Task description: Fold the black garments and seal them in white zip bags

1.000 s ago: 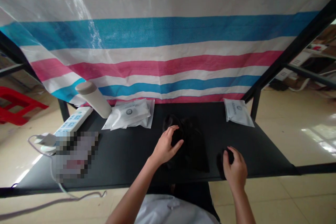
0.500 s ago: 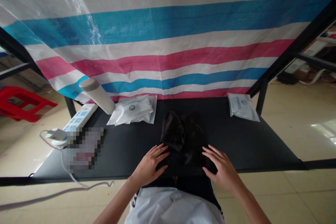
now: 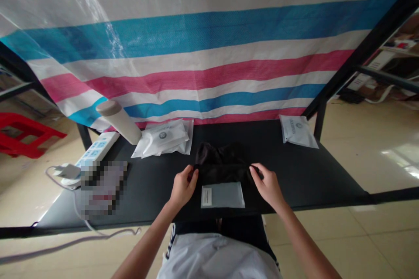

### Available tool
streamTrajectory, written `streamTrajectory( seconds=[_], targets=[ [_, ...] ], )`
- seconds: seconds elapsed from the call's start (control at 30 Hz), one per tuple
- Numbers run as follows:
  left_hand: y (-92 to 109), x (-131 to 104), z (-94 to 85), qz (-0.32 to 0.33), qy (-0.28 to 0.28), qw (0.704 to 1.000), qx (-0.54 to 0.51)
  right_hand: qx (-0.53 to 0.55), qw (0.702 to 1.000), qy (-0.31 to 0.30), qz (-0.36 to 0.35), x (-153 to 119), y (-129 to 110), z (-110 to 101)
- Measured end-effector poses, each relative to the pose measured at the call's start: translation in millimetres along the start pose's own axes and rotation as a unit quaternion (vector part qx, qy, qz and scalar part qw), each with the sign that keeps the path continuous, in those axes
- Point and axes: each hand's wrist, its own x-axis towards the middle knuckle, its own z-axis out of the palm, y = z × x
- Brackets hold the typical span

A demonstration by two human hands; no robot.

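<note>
A piece of thin black cloth (image 3: 222, 170), its exact kind unclear, is stretched between my hands above the table, its far part bunched up. My left hand (image 3: 183, 185) pinches its left corner, and my right hand (image 3: 267, 183) pinches the right corner. The near edge between them runs fairly straight. Just in front of the cloth, close to the table's front edge, a flat clear plastic bag (image 3: 225, 195) with a white label at its left end lies untouched.
On the black table (image 3: 321, 178) stand or lie a white bottle (image 3: 122, 123), stacked white packets (image 3: 163, 137), another white packet (image 3: 298, 131), a power strip (image 3: 98, 150) with plug and cable, and a blurred-out flat object (image 3: 104, 189). Striped sheeting (image 3: 203, 69) hangs behind.
Both hands have moved forward and closed on the cloth's near corners. Its near edge has been lifted away from me, and the clear bag now shows where the cloth lay.
</note>
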Motion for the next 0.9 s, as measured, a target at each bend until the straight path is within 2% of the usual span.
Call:
streamTrajectory(
  seconds=[0.1,0.2,0.33,0.4,0.47,0.6,0.73,0.9],
  targets=[
    [-4,21,5.7,-0.045,0.037,0.998,0.005,-0.008,0.999,0.020,0.033,31,-2,15],
    [-7,33,6.0,-0.079,0.019,0.993,0.085,-0.113,0.991,0.000,0.071,49,4,31],
    [-5,41,4.1,-0.109,-0.036,0.971,0.211,-0.199,0.975,-0.046,0.086,53,14,41],
    [-4,45,4.5,-0.115,-0.035,0.959,0.256,-0.195,0.977,-0.028,0.075,54,19,42],
    [-6,49,6.0,-0.100,-0.022,0.959,0.263,-0.177,0.982,-0.014,0.071,56,24,40],
    [-16,58,9.9,-0.038,-0.018,0.982,0.183,-0.108,0.987,-0.074,0.091,63,37,35],
    [-24,67,12.7,-0.037,-0.053,0.997,0.041,-0.056,0.983,-0.127,0.120,71,49,33],
    [-32,70,18.2,-0.027,-0.086,0.994,-0.063,0.056,0.980,-0.140,0.128,73,55,34]
  ],
)
